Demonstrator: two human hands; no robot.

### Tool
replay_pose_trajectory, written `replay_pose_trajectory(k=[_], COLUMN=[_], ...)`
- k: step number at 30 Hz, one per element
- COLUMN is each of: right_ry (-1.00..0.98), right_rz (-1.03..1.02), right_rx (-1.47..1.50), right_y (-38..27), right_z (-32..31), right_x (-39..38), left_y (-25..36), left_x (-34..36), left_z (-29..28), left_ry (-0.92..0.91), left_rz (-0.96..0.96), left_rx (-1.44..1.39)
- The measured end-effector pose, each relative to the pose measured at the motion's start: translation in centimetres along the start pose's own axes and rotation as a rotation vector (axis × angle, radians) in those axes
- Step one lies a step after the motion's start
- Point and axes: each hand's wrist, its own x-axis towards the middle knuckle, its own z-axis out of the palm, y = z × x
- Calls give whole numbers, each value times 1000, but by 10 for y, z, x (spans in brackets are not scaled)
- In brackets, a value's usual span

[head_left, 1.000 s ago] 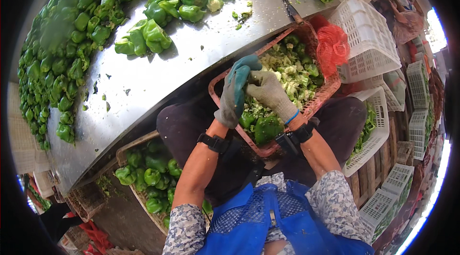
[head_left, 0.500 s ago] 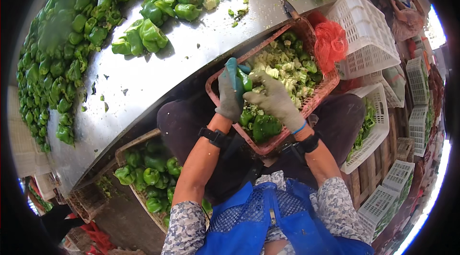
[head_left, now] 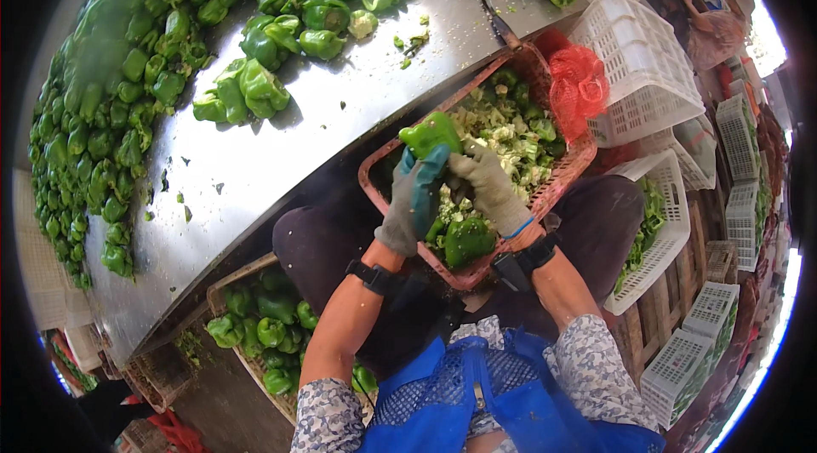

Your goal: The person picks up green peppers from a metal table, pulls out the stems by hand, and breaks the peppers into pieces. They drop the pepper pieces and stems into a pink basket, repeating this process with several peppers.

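My left hand (head_left: 414, 199), in a grey and teal glove, is closed round a green bell pepper (head_left: 432, 135) and holds it up over the pink plastic basket (head_left: 442, 276). Close against the pepper's lower right side is my right hand (head_left: 492, 187), in a grey glove. Its fingers are bent and pressed together; what lies between them is hidden. Inside the basket are pale cores and green scraps (head_left: 515, 142). Another whole green pepper (head_left: 469, 240) rests at its near end.
A metal table (head_left: 213, 198) bears a large heap of green peppers (head_left: 94, 130). A knife (head_left: 502, 23) lies at its edge by a red mesh bag (head_left: 579, 85). A crate of peppers (head_left: 271, 332) stands at the lower left. White crates (head_left: 634, 62) stand at right.
The pepper has risen and turned, so more of it shows above my left hand. My right hand has closed its fingers beside it. The view has shifted slightly.
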Motion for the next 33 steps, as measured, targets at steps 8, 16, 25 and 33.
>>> replay_pose_trajectory(k=[8,16,25,33], right_ry=[544,739,240,148], right_rz=[-836,-621,-102,-340], right_rx=[-1070,-1565,-324,-848], right_y=[-57,-117,-108,-41], right_z=[-46,-106,-108,-63], right_x=[51,180,108,-47], left_y=[33,28,25,6], left_x=[2,12,25,25], left_z=[6,3,4,20], left_ry=[128,146,79,63], left_rz=[-80,-275,-302,-318], left_rx=[-115,24,104,295])
